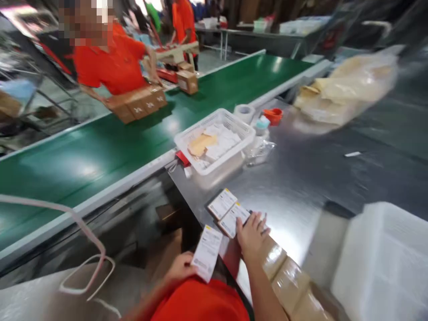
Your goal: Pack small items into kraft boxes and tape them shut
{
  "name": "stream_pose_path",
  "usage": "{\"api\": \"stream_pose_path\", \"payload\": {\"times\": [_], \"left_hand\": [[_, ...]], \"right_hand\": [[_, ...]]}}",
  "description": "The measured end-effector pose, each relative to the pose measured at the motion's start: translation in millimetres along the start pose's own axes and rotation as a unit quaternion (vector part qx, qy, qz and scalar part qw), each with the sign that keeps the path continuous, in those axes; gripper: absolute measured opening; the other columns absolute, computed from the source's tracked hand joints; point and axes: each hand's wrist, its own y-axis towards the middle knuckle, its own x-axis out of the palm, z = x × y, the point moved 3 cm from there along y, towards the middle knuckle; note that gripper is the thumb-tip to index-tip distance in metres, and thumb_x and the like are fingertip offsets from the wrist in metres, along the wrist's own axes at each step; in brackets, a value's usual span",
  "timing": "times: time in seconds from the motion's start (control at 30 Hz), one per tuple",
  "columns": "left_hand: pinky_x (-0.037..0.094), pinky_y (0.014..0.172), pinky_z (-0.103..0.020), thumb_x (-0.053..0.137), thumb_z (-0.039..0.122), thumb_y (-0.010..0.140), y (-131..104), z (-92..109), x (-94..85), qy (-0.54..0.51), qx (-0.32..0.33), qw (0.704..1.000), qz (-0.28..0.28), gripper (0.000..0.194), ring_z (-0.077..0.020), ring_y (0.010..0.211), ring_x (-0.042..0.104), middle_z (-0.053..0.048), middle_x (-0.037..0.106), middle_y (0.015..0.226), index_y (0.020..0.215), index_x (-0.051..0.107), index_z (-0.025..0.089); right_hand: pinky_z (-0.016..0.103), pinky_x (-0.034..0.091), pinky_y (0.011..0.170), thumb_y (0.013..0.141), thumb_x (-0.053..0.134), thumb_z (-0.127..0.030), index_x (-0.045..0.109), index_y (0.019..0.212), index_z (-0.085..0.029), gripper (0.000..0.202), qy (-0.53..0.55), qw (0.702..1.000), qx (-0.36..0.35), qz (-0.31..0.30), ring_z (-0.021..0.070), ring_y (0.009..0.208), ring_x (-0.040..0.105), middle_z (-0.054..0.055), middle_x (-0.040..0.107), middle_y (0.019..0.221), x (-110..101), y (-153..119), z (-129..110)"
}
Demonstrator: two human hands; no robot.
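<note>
The left hand's [183, 266] thumb and fingers are pinching a white-topped box [207, 253] by its lower left side, just off the table [310, 178] edge; a light pinch there is probably serving best, leaving most of the print uncovered and sparing the corners. The right hand's [252, 234] fingers are spreading slightly, palm down, thumb lying at the near flat box [232, 220] (whether they are gripping anything underneath, I cannot tell). Gentle pressure would be suiting that slick metal, where a shove could be skewing the far flat box [222, 203] beside it. Under the right forearm, shiny brown boxes [290, 278] are standing in a row. Beyond, a white basket [230, 162] is sitting beside the green belt [76, 165].
</note>
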Motion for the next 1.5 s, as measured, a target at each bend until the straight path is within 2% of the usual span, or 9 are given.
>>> {"api": "stream_pose_path", "payload": {"times": [0.23,0.53,0.63,0.73,0.83,0.93,1.13,1.3,1.5], "left_hand": [[0.049,0.076,-0.036,0.061,0.067,0.067,4,-12,-20.5,0.067,0.049,0.995,-0.048,0.052,-0.0281,0.082,0.064,-0.011,0.073,0.083,0.078,0.078,0.019],[0.053,0.082,-0.041,0.067,0.059,0.072,-5,33,-0.4,-0.052,0.034,0.993,-0.097,0.046,-0.0264,0.088,0.065,-0.009,0.068,0.1,0.092,0.076,0.019],[0.05,0.089,-0.038,0.065,0.051,0.077,-4,50,15.6,-0.005,0.102,0.986,-0.134,0.036,-0.026,0.097,0.062,-0.009,0.067,0.104,0.094,0.076,0.021],[0.047,0.091,-0.035,0.062,0.048,0.081,-4,59,34.5,0.049,0.153,0.974,-0.162,0.034,-0.0252,0.097,0.062,-0.008,0.069,0.1,0.095,0.076,0.021],[0.047,0.085,-0.033,0.061,0.046,0.081,-4,53,54.9,0.071,0.141,0.97,-0.184,0.033,-0.0249,0.091,0.063,-0.008,0.07,0.096,0.095,0.076,0.019],[0.047,0.083,-0.033,0.06,0.043,0.08,-6,37,73.9,0.118,0.107,0.963,-0.219,0.031,-0.0255,0.087,0.063,-0.008,0.071,0.09,0.088,0.076,0.017],[0.03,0.109,-0.041,0.075,0.035,0.065,-1,42,99.2,0.076,0.122,0.985,-0.094,0.065,-0.0301,0.129,0.042,-0.013,0.048,0.14,0.126,0.057,0.019],[0.047,0.075,-0.03,0.064,0.043,0.075,9,63,141.0,-0.009,0.074,0.983,-0.168,0.03,-0.0202,0.078,0.06,-0.006,0.068,0.081,0.081,0.067,0.014],[0.033,0.052,-0.024,0.057,0.056,0.075,3,43,162.3,-0.007,0.032,0.999,-0.039,0.04,-0.0122,0.057,0.042,0.003,0.049,0.06,0.065,0.051,0.018]], "right_hand": [[0.061,0.002,0.113,0.091,0.035,-0.049,0.029,0.145,-0.001,0.072,0.015,0.992,-0.109,-0.062,0.0344,0.144,0.009,0.023,0.021,0.153,16,-35,-26],[0.06,0.004,0.113,0.088,0.046,-0.043,0.04,0.14,-0.004,0.065,0.172,0.976,-0.065,-0.118,0.0346,0.144,0.014,0.023,0.025,0.152,3,-36,-36],[0.055,0.027,0.109,0.093,0.029,-0.05,0.061,0.123,-0.016,0.054,0.404,0.909,0.018,-0.098,0.0312,0.136,0.035,0.016,0.045,0.144,-23,-46,-11],[0.043,0.05,0.087,0.092,0.016,-0.061,0.064,0.115,-0.019,0.067,0.593,0.793,0.084,-0.114,0.026,0.108,0.061,0.014,0.064,0.12,-45,-68,12],[0.036,0.054,0.071,0.075,0.056,-0.066,0.063,0.111,-0.021,0.059,0.692,0.7,0.145,-0.101,0.0233,0.084,0.066,0.009,0.07,0.098,-59,-88,30],[0.03,0.051,0.057,0.057,0.078,-0.05,0.07,0.088,-0.02,0.043,0.656,0.728,0.184,-0.08,0.0187,0.063,0.061,0.003,0.069,0.075,-67,-104,45],[0.028,0.048,0.057,0.074,0.066,-0.045,0.074,0.073,-0.021,0.025,0.549,0.826,0.111,-0.063,0.0169,0.06,0.059,0.003,0.069,0.07,-83,-135,56],[0.029,0.048,0.059,0.079,0.062,-0.044,0.075,0.079,-0.021,0.026,0.518,0.847,0.11,-0.04,0.0178,0.06,0.061,0.003,0.071,0.068,-88,-151,66],[0.034,0.051,0.072,0.074,0.066,-0.045,0.075,0.07,-0.023,0.025,0.524,0.842,0.13,-0.01,0.022,0.078,0.065,0.006,0.072,0.079,-62,-116,92]]}}
